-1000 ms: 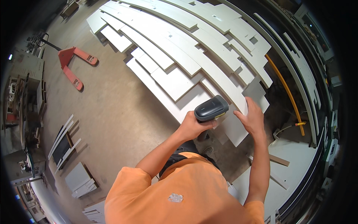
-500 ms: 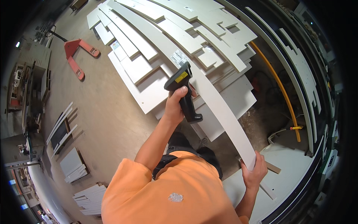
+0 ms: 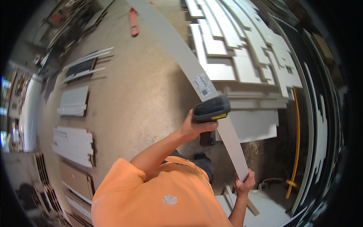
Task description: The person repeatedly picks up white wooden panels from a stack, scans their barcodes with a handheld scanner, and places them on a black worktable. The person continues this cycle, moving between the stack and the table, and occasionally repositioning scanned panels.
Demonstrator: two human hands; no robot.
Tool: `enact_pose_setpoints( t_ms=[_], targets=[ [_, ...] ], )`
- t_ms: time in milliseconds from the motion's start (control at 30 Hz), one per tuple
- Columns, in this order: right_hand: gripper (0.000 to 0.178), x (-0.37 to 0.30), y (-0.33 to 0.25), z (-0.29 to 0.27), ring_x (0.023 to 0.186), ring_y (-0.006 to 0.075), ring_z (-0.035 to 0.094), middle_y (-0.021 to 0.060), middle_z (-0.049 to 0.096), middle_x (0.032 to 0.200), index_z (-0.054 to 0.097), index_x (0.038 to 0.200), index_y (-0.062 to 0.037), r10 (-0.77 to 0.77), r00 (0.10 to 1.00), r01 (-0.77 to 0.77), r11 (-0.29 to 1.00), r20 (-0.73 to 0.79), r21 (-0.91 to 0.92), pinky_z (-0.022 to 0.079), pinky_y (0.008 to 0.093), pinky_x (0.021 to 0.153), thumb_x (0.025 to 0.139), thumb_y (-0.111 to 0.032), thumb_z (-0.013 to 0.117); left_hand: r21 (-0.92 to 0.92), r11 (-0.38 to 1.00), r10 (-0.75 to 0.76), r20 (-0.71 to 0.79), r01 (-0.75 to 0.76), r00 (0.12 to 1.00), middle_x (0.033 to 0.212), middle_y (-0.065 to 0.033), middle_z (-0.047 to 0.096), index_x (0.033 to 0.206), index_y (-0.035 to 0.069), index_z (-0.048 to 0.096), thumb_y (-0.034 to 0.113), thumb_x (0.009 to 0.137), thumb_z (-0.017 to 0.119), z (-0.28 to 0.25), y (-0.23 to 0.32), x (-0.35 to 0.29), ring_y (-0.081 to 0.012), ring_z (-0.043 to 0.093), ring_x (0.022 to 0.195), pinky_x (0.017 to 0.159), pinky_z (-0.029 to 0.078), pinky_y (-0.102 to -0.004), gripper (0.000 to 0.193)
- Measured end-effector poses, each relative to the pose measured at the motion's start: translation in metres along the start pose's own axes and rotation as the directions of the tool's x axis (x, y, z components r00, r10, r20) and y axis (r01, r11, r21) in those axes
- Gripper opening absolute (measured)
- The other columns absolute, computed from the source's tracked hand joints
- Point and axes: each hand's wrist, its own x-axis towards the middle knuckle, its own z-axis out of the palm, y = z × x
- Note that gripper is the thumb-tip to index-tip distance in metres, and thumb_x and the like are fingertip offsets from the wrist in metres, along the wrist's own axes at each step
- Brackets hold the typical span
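Observation:
My left hand (image 3: 193,126) grips a black handheld barcode scanner (image 3: 210,109) by its handle. The scanner's head lies over the long white board (image 3: 177,47), just below a printed label (image 3: 204,85) on that board. Whether scanner and board touch, I cannot tell. At the board's near end, my right hand (image 3: 245,184) is closed round its edges. From there the board runs up and to the left, past the upper edge of the view.
A large stack of white panels (image 3: 221,70) lies at the upper right. Right of it are an orange-yellow hose (image 3: 297,140) and a dark machine edge. Smaller panel piles (image 3: 73,140) line the floor at left. A red pallet jack (image 3: 133,23) shows partly behind the board.
The view has turned, so the stack now appears further right. The board has swung left, off the stack and over the floor. The scanner has tipped from upright to nearly level, below the label.

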Motion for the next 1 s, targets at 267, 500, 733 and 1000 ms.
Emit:
enact_pose_setpoints(
  t_ms=[267,500,733,1000],
  targets=[
    [0.051,0.034,-0.199,0.114,0.087,0.0398,0.069,0.0233,0.068,0.091,0.058,0.108,0.0000,-0.061,0.662,-0.122,0.975,0.747,0.188,0.053,0.0441,0.077,0.067,-0.020,0.081,0.151,0.973,0.229,-0.559,-0.174,0.797,0.086,0.0005,0.066,0.097,0.004,0.069,0.017,0.086,0.077,-0.221,0.032,-0.200,-0.0093,0.059,0.081,0.077,0.049,-0.0292,0.019],
    [0.041,0.046,-0.413,0.220,0.069,0.0336,0.067,0.0204,0.065,0.073,0.058,0.093,0.0041,-0.329,0.362,0.112,0.944,0.872,0.310,0.051,0.0411,0.067,0.069,-0.019,0.081,-0.043,0.991,0.018,-0.899,-0.130,0.437,0.079,-0.0006,0.066,0.089,0.006,0.071,0.032,0.087,0.075,-0.362,0.040,-0.396,-0.0093,0.059,0.071,0.064,0.047,-0.0268,0.026],
    [0.045,0.016,-0.577,0.348,0.069,0.0228,0.062,0.0181,0.065,0.075,0.061,0.090,0.0065,-0.465,0.042,0.277,0.856,0.885,0.436,0.050,0.0391,0.063,0.070,-0.028,0.082,-0.177,0.976,-0.151,-0.970,-0.127,0.191,0.085,-0.0058,0.074,0.099,0.004,0.073,0.031,0.086,0.073,-0.376,0.007,-0.563,-0.0087,0.060,0.063,0.052,0.043,-0.0262,0.030],
    [0.057,-0.086,-0.784,0.551,0.088,0.0395,0.072,0.0274,0.071,0.092,0.063,0.104,0.0087,-0.496,-0.158,0.384,0.766,0.854,0.516,0.056,0.0454,0.078,0.076,-0.039,0.078,-0.348,0.818,-0.513,-0.802,-0.459,-0.306,0.079,-0.0119,0.075,0.098,-0.001,0.070,0.034,0.085,0.071,-0.397,-0.001,-0.733,-0.0097,0.054,0.045,0.037,0.035,-0.0262,0.037]
  ],
)
